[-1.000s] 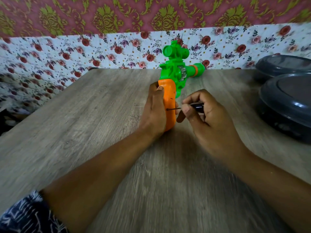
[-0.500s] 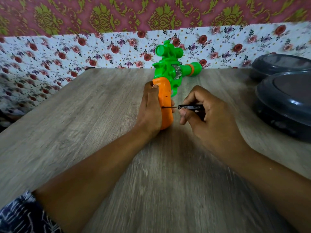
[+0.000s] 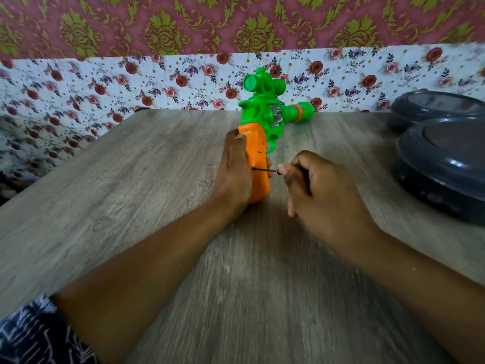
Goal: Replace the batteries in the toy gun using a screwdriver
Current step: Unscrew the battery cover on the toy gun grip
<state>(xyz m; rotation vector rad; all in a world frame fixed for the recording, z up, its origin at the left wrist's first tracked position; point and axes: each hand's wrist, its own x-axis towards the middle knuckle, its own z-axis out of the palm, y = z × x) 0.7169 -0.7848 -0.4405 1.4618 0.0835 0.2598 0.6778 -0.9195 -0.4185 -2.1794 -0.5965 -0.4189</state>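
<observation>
Toy gun (image 3: 265, 119) stands upright on surface (image 3: 131, 193), barrel pointing right. Left hand (image 3: 233, 174) wraps orange grip. Right hand (image 3: 322, 190), right of gun, pinches screwdriver (image 3: 266, 170), tip in grip's side. Step: likely working battery-cover screw. Next: steady turning, firm inward pressure.

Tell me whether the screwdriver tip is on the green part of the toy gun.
No: the screwdriver held by the right hand meets the orange grip of the toy gun, which the left hand steadies.

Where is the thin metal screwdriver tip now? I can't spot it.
Head view, centre: the thin metal screwdriver tip meets the orange toy gun grip, between the left hand and right hand.
</observation>
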